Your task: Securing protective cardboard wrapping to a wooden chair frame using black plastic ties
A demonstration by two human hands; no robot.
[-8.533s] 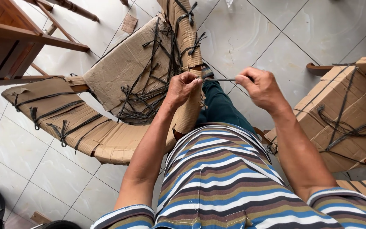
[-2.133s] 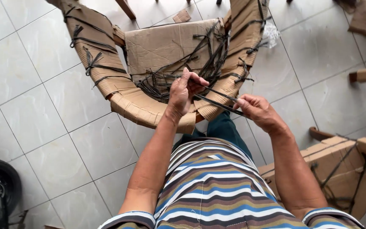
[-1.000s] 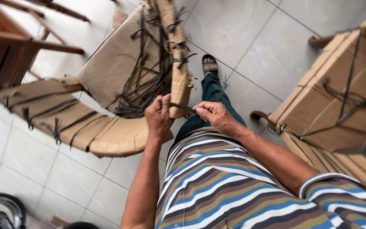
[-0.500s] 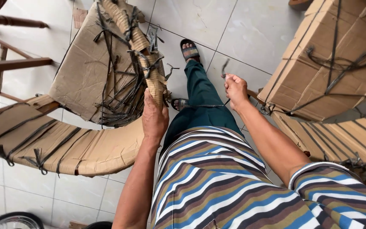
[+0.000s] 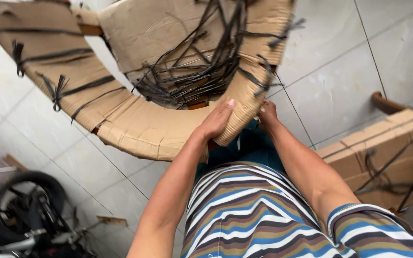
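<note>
A curved chair frame wrapped in brown cardboard [image 5: 139, 126] fills the upper middle of the head view, bound with black straps. A tangle of loose black strap ends [image 5: 201, 71] lies on its seat. My left hand [image 5: 217, 119] presses flat on the cardboard-wrapped rail near its front end, fingers together and resting on the wrap. My right hand [image 5: 267, 114] is just to the right of that rail, fingers closed against its underside; what it pinches is hidden by the rail. My striped shirt fills the bottom of the view.
A second cardboard-wrapped chair [image 5: 388, 153] with black straps stands at the right, a bare wooden leg end [image 5: 383, 101] poking out above it. A dark wheel and metal parts [image 5: 20, 210] sit at lower left. A small cardboard scrap [image 5: 112, 220] lies on the pale tiled floor.
The view swung back over the chair. My right hand, held out to the right with a strap pulled taut, has come in against the rail. My left hand stays on the rail.
</note>
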